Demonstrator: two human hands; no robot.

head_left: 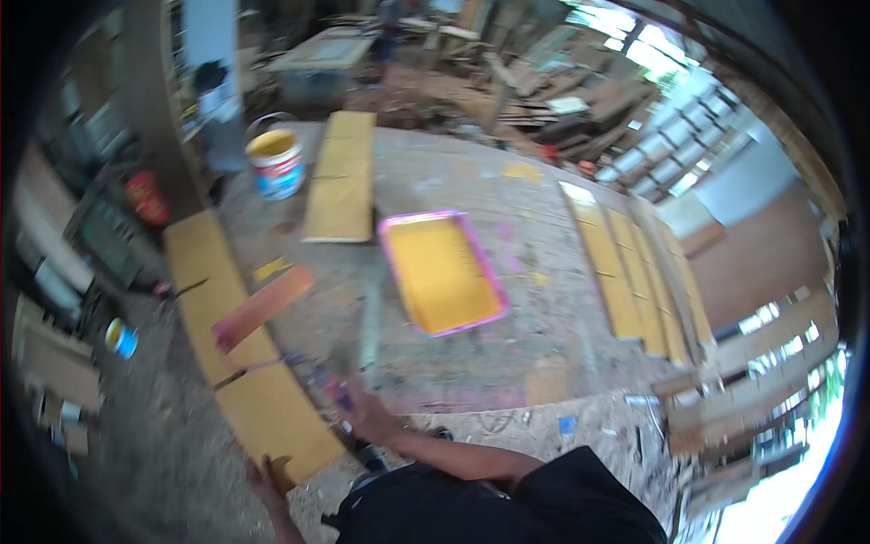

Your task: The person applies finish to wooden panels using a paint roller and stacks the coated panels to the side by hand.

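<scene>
A long yellow board (272, 417) with dark slots lies slanting at the left edge of the worktable. My left hand (265, 482) is at the board's near end, its fingers against the edge. In my right hand (370, 415) is the handle of a paint roller (263, 308), its orange-stained sleeve over the board; motion blurs the hand. A pink-rimmed tray (444, 272) of yellow paint is on the table, right of the roller.
Behind stand a paint bucket (276, 165) and another yellow board (343, 181). Several yellow boards (625, 272) lie along the table's right side. A small bucket (120, 338) is on the floor at left. Stacked timber (580, 109) fills the background.
</scene>
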